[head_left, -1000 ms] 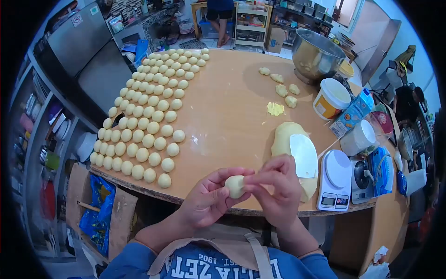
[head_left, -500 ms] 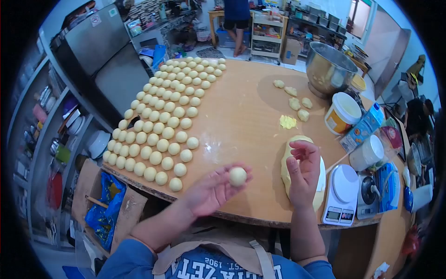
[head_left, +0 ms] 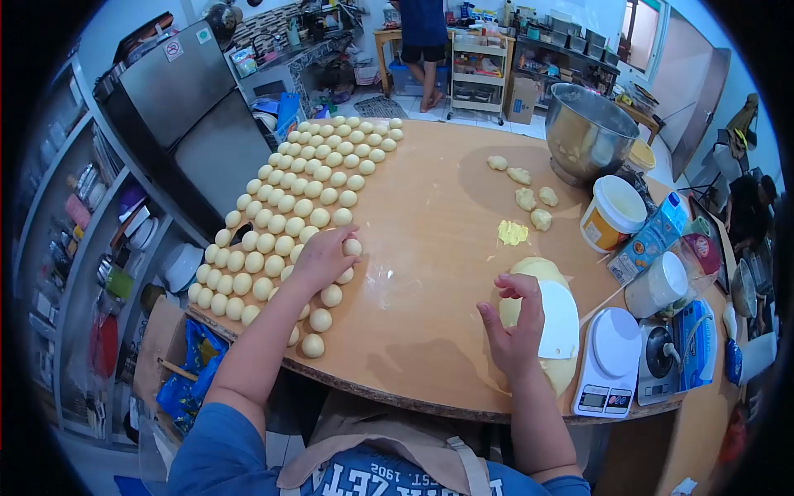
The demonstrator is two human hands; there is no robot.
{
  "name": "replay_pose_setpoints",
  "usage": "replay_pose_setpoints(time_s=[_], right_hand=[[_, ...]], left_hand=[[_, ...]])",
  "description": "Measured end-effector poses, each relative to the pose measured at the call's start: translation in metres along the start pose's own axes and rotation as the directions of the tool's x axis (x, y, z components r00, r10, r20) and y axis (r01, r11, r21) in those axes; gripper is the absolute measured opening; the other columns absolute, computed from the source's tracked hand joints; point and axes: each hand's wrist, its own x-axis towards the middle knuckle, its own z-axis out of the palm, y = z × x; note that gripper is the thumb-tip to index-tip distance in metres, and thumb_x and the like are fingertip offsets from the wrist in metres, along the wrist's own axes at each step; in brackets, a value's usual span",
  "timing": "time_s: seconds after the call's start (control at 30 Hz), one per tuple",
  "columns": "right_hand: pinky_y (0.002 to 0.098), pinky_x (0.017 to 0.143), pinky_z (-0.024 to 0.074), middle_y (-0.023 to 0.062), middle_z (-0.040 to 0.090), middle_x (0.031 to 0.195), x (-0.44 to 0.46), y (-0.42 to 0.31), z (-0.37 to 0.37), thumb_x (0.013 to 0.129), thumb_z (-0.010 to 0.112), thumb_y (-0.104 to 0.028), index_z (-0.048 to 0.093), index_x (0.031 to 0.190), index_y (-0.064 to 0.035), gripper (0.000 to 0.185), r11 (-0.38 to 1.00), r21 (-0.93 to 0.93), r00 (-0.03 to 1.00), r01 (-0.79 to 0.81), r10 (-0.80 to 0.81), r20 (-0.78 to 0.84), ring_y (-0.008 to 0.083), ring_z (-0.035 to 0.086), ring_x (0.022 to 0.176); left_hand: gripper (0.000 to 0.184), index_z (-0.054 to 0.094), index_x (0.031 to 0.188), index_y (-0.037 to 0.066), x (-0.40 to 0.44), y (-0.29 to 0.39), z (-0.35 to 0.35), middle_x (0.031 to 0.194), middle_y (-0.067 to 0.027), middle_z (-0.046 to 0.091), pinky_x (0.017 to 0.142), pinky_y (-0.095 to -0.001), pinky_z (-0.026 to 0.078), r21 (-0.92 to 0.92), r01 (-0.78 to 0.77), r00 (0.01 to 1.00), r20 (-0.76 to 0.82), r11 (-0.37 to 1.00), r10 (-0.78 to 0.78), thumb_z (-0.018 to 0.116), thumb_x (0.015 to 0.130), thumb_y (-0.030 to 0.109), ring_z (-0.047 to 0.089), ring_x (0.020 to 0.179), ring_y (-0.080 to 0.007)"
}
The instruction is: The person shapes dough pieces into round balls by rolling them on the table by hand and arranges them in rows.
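Observation:
My left hand [head_left: 324, 258] reaches over the rows of dough balls on the left side of the table. Its fingers are round a dough ball [head_left: 352, 247] at the right end of a row, at table level. Over the near right part of the table, my right hand [head_left: 519, 326] is empty, thumb and curved fingers apart. Beside and beneath it lies a large piece of dough [head_left: 536, 268], partly covered by a white flat scraper [head_left: 561, 322]. A smear of yellow butter [head_left: 513, 233] and several small dough pieces [head_left: 525, 198] lie farther back.
A digital scale [head_left: 606, 364] stands right of the large dough. Behind it are a white tub [head_left: 657, 283], a blue carton [head_left: 649, 236], a labelled bucket [head_left: 612, 213] and a steel mixing bowl [head_left: 591, 132]. A person [head_left: 423, 50] stands at the back of the room.
My left hand has carried a dough ball from the near middle of the table forward and left to the rows. My right hand has shifted slightly left and down, still empty.

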Motion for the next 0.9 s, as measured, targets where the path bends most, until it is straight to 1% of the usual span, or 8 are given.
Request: replay_pose_setpoints(time_s=[0.13, 0.23, 0.33, 0.43, 0.53, 0.63, 0.73, 0.9], right_hand=[[0.0348, 0.074, 0.0452, 0.0121, 0.057, 0.098, 0.000, -0.001, 0.000, 0.077, 0.076, -0.011, 0.054, 0.112, -0.0047, 0.043, 1.000, -0.022, 1.000, -0.002, 0.002, 0.031, 0.0247, 0.053, 0.083], [0.0345, 0.074, 0.0455, 0.0121, 0.057, 0.098, 0.000, -0.003, 0.000, 0.076, 0.077, -0.012, 0.054, 0.112, -0.0050, 0.043, 1.000, -0.014, 1.000, 0.003, -0.003, 0.030, 0.0246, 0.053, 0.083], [0.0344, 0.074, 0.0458, 0.0122, 0.057, 0.098, 0.001, -0.005, -0.002, 0.077, 0.077, -0.012, 0.054, 0.112, -0.0049, 0.042, 1.000, 0.000, 0.999, -0.006, 0.006, 0.040, 0.0246, 0.053, 0.084], [0.0340, 0.073, 0.0458, 0.0121, 0.058, 0.098, 0.001, -0.006, -0.002, 0.077, 0.077, -0.012, 0.054, 0.112, -0.0049, 0.042, 1.000, 0.005, 0.999, 0.018, -0.018, 0.029, 0.0246, 0.053, 0.083], [0.0336, 0.072, 0.0461, 0.0122, 0.058, 0.097, 0.001, -0.008, -0.006, 0.077, 0.077, -0.012, 0.054, 0.112, -0.0048, 0.042, 0.999, -0.005, 0.999, 0.032, -0.032, 0.015, 0.0244, 0.054, 0.083], [0.0332, 0.071, 0.0464, 0.0124, 0.058, 0.096, 0.001, -0.007, -0.007, 0.077, 0.077, -0.011, 0.054, 0.111, -0.0048, 0.042, 0.998, 0.047, 0.999, 0.037, -0.036, -0.016, 0.0243, 0.054, 0.082], [0.0329, 0.069, 0.0469, 0.0129, 0.058, 0.096, 0.002, -0.008, -0.009, 0.076, 0.077, -0.010, 0.055, 0.111, -0.0047, 0.041, 0.997, 0.048, 0.998, 0.065, -0.064, -0.027, 0.0244, 0.054, 0.082], [0.0328, 0.069, 0.0478, 0.0133, 0.059, 0.096, 0.001, -0.009, -0.009, 0.076, 0.077, -0.009, 0.056, 0.110, -0.0046, 0.040, 0.996, 0.060, 0.997, 0.071, -0.068, -0.043, 0.0249, 0.055, 0.082]], left_hand=[[0.049, 0.062, 0.116, 0.009, 0.008, 0.006, -0.004, 0.119, -0.0100, 0.061, 0.105, -0.0436, 0.037, 0.114, 0.040, 0.989, 0.136, 0.993, -0.056, 0.077, 0.074, 0.028, 0.055, 0.116, -0.0283], [0.047, 0.066, 0.111, 0.010, 0.012, -0.012, 0.004, 0.135, -0.0095, 0.052, 0.114, -0.0498, 0.022, 0.268, -0.134, 0.991, 0.041, 0.954, 0.128, 0.077, 0.074, 0.037, 0.040, 0.133, -0.0287], [0.048, 0.068, 0.110, 0.012, 0.014, -0.014, -0.003, 0.145, -0.0081, 0.043, 0.116, -0.0513, 0.012, 0.297, -0.104, 0.993, 0.083, 0.949, 0.083, 0.076, 0.074, 0.043, 0.024, 0.143, -0.0273], [0.050, 0.066, 0.113, 0.013, 0.013, -0.002, -0.013, 0.145, -0.0074, 0.043, 0.117, -0.0504, 0.012, 0.389, -0.073, 0.986, 0.166, 0.918, 0.008, 0.076, 0.074, 0.044, 0.024, 0.143, -0.0265], [0.054, 0.063, 0.119, 0.015, 0.019, -0.015, -0.012, 0.146, -0.0069, 0.041, 0.116, -0.0505, 0.012, 0.321, -0.088, 0.981, -0.134, 0.943, 0.137, 0.076, 0.075, 0.043, 0.026, 0.142, -0.0273], [0.049, 0.059, 0.121, 0.013, 0.028, -0.021, -0.028, 0.141, -0.0074, 0.044, 0.113, -0.0456, 0.024, 0.349, -0.121, 0.976, -0.127, 0.929, 0.175, 0.075, 0.077, 0.030, 0.036, 0.136, -0.0279], [0.037, 0.060, 0.115, 0.011, 0.026, -0.010, -0.031, 0.125, -0.0076, 0.052, 0.098, -0.0373, 0.042, 0.043, -0.107, 0.990, -0.093, 0.993, 0.110, 0.070, 0.080, 0.010, 0.049, 0.120, -0.0262], [0.033, 0.059, 0.102, 0.009, 0.032, 0.004, -0.027, 0.102, -0.0057, 0.051, 0.070, -0.0305, 0.045, -0.071, -0.106, 0.981, -0.169, 0.992, 0.093, 0.054, 0.076, -0.010, 0.052, 0.087, -0.0202]])
